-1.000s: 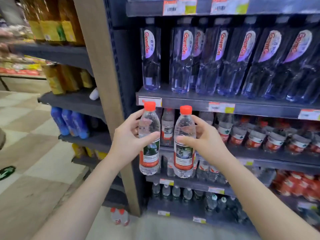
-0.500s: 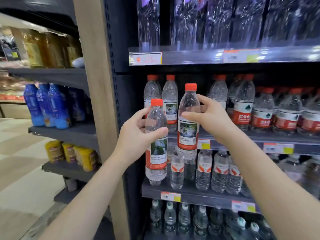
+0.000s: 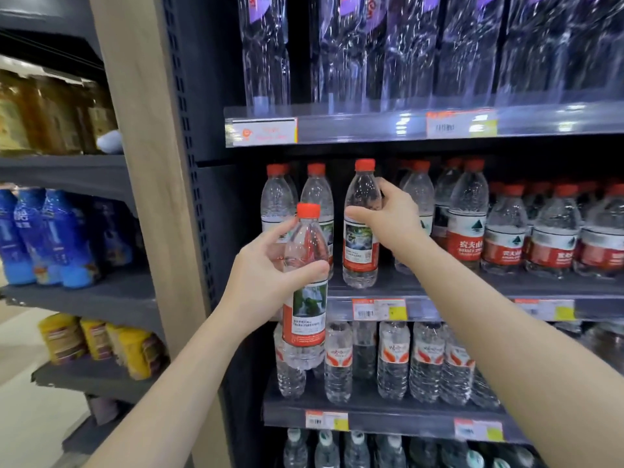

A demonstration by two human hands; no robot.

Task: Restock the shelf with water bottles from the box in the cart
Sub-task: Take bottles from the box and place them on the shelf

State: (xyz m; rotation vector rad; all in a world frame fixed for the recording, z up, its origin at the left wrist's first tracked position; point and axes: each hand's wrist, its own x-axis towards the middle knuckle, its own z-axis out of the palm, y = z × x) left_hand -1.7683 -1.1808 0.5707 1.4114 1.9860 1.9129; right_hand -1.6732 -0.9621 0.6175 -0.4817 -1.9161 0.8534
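The right hand (image 3: 391, 221) is clamped around the shoulder of a red-capped water bottle (image 3: 361, 228), which stands upright at the front edge of the middle shelf (image 3: 472, 288), just beside two matching bottles (image 3: 315, 197) to its left. The left hand (image 3: 266, 275) grips a second water bottle (image 3: 305, 285) around its upper body, upright in the air in front of the shelf edge and lower than the first.

Clear bottle (image 3: 305, 285) — red cap, red label (green landscape print) — grey shelf (image 3: 472, 287).
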